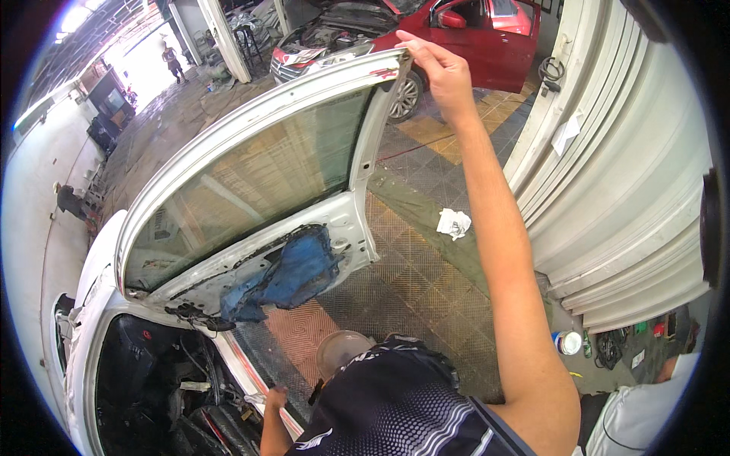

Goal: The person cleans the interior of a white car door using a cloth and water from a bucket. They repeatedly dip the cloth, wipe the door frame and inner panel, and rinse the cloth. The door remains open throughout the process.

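My right arm stretches far forward, and its hand [442,74] grips the upper corner of an open white car door [258,99] with curled fingers. There is a reddish scuff on the frame beside my fingers. The door's window is dusty, and its bare inner panel carries torn blue sheeting [300,266] with black sealant. Low down, my left hand [277,397] is closed by the white door sill [247,376]. A small whitish bit shows at its fingers, too small to name. Inside the opening, the stripped cabin [152,372] shows loose black wiring.
A red car [479,45] with its hood up stands beyond the door. White folded shutters [631,190] rise at right. Crumpled white paper [454,223] lies on the green cloth [411,205]. A white tub [566,342] and a person in white [646,410] are at lower right.
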`<state>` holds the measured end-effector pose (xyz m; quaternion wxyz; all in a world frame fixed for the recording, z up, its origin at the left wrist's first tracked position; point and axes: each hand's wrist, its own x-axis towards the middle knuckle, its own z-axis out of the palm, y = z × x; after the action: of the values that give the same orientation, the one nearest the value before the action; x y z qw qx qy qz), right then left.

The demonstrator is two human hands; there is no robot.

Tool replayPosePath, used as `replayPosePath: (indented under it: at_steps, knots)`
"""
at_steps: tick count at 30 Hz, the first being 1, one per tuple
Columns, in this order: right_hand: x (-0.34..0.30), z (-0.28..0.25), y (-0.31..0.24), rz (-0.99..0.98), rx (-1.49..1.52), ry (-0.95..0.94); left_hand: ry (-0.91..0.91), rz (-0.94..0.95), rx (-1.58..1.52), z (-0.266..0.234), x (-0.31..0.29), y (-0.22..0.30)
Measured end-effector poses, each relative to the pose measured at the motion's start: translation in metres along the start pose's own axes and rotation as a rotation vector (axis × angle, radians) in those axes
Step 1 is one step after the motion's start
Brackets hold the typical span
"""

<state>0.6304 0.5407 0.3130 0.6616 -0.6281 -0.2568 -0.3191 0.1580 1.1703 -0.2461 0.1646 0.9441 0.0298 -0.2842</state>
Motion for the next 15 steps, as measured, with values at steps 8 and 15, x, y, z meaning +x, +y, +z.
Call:
replayPosePath:
  at_steps: [8,15]
  knots:
    - [-0.001,0.003,0.008,-0.103,0.028,0.013,-0.255,-0.092,0.088,0.025,-0.045,0.058]
    - [-0.006,0.008,0.005,-0.027,0.085,0.05,0.102,-0.551,-0.735,0.027,-0.025,0.087]
